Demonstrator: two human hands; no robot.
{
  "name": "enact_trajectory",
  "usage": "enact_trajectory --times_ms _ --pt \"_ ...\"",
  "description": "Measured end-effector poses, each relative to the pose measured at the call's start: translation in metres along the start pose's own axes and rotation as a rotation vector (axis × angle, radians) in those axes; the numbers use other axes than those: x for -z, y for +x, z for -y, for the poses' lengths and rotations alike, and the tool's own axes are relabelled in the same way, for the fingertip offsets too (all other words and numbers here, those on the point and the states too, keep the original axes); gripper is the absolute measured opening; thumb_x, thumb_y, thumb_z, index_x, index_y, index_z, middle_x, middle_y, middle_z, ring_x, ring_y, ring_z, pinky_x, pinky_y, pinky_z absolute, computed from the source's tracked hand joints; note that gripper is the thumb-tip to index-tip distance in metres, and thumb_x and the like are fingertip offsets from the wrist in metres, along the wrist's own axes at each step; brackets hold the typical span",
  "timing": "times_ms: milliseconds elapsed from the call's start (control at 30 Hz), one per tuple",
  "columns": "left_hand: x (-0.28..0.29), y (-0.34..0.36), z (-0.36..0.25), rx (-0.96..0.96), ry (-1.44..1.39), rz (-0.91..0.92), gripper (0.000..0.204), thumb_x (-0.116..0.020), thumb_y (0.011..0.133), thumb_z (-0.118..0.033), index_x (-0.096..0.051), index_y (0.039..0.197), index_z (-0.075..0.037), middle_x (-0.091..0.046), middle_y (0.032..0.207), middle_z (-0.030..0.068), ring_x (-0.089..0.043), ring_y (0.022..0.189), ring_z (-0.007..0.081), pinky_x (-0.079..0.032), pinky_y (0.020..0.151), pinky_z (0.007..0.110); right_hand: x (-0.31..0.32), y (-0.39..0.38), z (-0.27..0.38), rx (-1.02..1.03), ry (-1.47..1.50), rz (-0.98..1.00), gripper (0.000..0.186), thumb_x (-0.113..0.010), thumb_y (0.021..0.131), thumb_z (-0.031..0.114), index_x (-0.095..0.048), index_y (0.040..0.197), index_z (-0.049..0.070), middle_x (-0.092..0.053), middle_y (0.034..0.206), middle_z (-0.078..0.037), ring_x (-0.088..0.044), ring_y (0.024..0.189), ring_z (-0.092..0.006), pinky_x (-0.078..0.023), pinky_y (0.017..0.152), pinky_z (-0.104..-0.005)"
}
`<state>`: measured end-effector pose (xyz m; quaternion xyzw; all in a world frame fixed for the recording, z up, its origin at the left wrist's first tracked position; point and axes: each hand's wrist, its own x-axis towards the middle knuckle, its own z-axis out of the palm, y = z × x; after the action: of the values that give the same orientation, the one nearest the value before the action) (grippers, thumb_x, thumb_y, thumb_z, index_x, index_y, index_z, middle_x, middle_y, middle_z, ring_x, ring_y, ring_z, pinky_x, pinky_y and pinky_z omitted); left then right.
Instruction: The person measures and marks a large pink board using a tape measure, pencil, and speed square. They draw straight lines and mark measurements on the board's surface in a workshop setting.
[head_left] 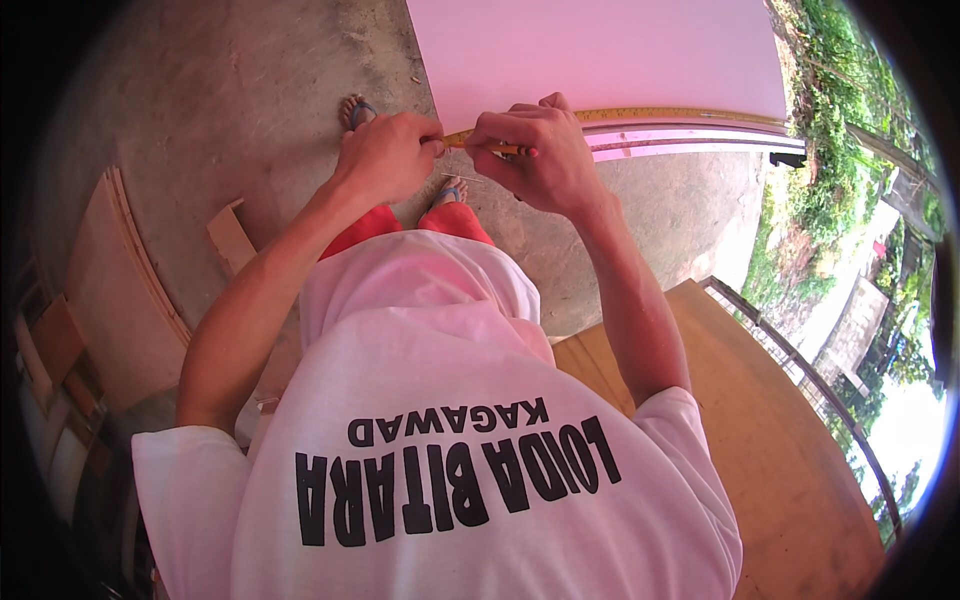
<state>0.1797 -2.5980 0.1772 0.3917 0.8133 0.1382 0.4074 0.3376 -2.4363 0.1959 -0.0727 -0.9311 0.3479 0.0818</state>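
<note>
A yellow tape measure blade (655,116) lies along the near edge of a large pale board (600,50), which looks pink in this light. At the board's near left corner my left hand (392,155) is closed, pinching the end of the blade between thumb and fingers. Just to its right, my right hand (545,150) is closed on a slim yellow-orange pencil (510,149) with a reddish end. That hand rests over the board's edge, beside the blade. The pencil's tip is hidden by the fingers, and I cannot make out the tape's case.
More sheets (690,143) are layered under the top board. Wooden panels (125,280) lean at the left, with a small offcut (230,238) near them. A brown board (770,430) lies at my lower right, by a metal railing (800,360). My sandalled feet stand on concrete floor (240,110).
</note>
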Motion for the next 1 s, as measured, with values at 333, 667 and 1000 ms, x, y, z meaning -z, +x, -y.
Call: enact_trajectory --times_ms 333,667,1000 --pt "-0.002 0.000 0.003 -0.048 0.001 -0.050 0.021 -0.062 0.100 -0.025 -0.077 0.107 -0.012 -0.075 0.084 0.0090 -0.073 0.082 0.0288 -0.056 0.078 0.045 -0.001 0.000 0.001 -0.007 -0.027 0.008 0.006 -0.075 0.086 0.018 -0.070 0.085 0.016 -0.069 0.069 0.003 -0.066 0.070 -0.0189 -0.039 0.082 -0.0383" --pt "0.003 0.002 0.002 0.011 -0.008 0.032 0.025 -0.063 0.100 -0.029 -0.080 0.116 -0.020 -0.079 0.099 0.0128 -0.074 0.099 0.0365 -0.056 0.090 0.052 -0.002 0.001 0.001 0.003 -0.009 -0.006 0.004 -0.073 0.085 0.017 -0.069 0.083 0.016 -0.066 0.065 0.001 -0.065 0.067 -0.0194 -0.039 0.083 -0.0384" --pt "0.001 0.004 0.004 0.006 -0.005 0.032 0.025 -0.064 0.100 -0.029 -0.080 0.116 -0.019 -0.079 0.100 0.0134 -0.074 0.100 0.0364 -0.056 0.090 0.052 -0.001 0.002 0.001 -0.032 -0.038 0.068 0.008 -0.077 0.086 0.018 -0.070 0.088 0.015 -0.075 0.077 0.005 -0.069 0.076 -0.0180 -0.038 0.083 -0.0385"
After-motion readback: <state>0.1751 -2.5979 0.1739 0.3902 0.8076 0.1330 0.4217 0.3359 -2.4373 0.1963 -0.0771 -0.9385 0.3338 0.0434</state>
